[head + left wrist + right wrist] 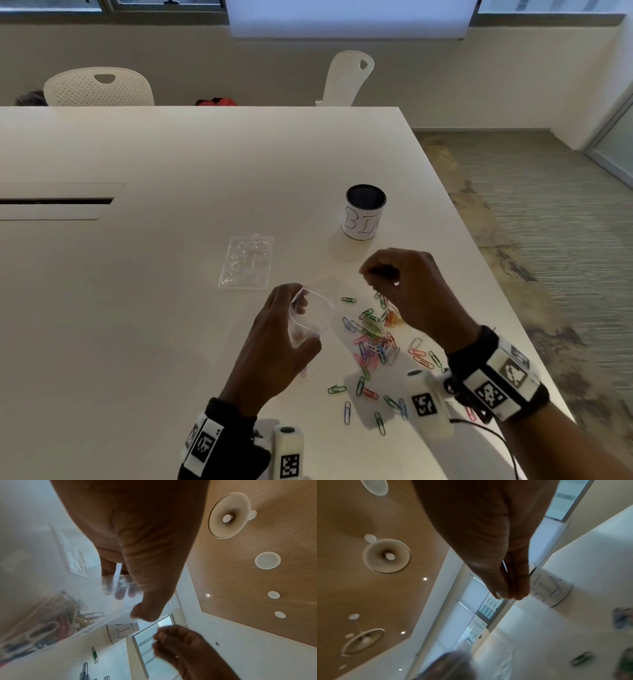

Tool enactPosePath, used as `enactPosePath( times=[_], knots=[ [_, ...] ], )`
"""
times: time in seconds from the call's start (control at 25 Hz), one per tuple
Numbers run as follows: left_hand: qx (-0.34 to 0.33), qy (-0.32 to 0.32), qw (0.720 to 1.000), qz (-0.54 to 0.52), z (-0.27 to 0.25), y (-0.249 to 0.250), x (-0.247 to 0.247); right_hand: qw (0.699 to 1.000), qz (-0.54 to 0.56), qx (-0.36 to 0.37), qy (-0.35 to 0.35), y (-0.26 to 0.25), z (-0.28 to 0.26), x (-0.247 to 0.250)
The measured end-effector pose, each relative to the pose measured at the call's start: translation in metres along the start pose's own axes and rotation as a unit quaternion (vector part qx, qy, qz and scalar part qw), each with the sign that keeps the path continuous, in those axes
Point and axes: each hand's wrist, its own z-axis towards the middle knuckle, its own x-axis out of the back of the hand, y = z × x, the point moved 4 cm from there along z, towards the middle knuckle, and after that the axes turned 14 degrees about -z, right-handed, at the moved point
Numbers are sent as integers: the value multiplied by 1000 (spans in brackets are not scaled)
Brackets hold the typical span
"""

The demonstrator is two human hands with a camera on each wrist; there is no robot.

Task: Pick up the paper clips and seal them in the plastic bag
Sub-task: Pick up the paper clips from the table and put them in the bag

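Note:
My left hand point(305, 322) holds a clear plastic bag point(320, 310) upright with its mouth spread open, thumb on one wall and fingers on the other. Several coloured paper clips point(51, 622) lie in the bag's bottom. Just right of the bag and a little above the table, my right hand point(371, 274) has thumb and fingertips pinched together. A thin paper clip point(504, 566) shows between them in the right wrist view. A loose pile of coloured paper clips point(373, 337) is scattered on the white table point(171, 274) below the right hand.
A second clear bag point(246, 262) lies flat on the table beyond my left hand. A white cup marked BIN point(363, 212) stands behind the right hand. The table's right edge point(479, 274) runs close by. Two white chairs point(99, 87) stand at the far side.

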Motion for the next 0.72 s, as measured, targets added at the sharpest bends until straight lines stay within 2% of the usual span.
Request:
enactPosePath(
  times=[0.04, 0.12, 0.2, 0.24, 0.32, 0.56, 0.72],
  knots=[
    [2, 2, 1000, -1, 0, 0, 0, 999, -29, -11, -32, 14, 3, -6],
    [10, 2, 1000, -3, 1, -1, 1, 984, -108, -22, -139, 36, 2, -21],
    [15, 1, 1000, -1, 1, -2, 1, 946, -200, -34, -253, 50, -8, -34],
    [15, 2, 1000, 0, 1, -3, 1, 926, -245, -37, -283, 55, -13, -38],
    [17, 2, 1000, 0, 1, -4, 1, 911, -283, -36, -299, 60, -21, -43],
    [18, 6, 1000, -3, 1, -3, 1, 927, -231, -21, -296, 58, -32, -55],
    [16, 4, 1000, -1, 2, -2, 0, 937, -230, 5, -264, 50, -35, -63]
  ],
)
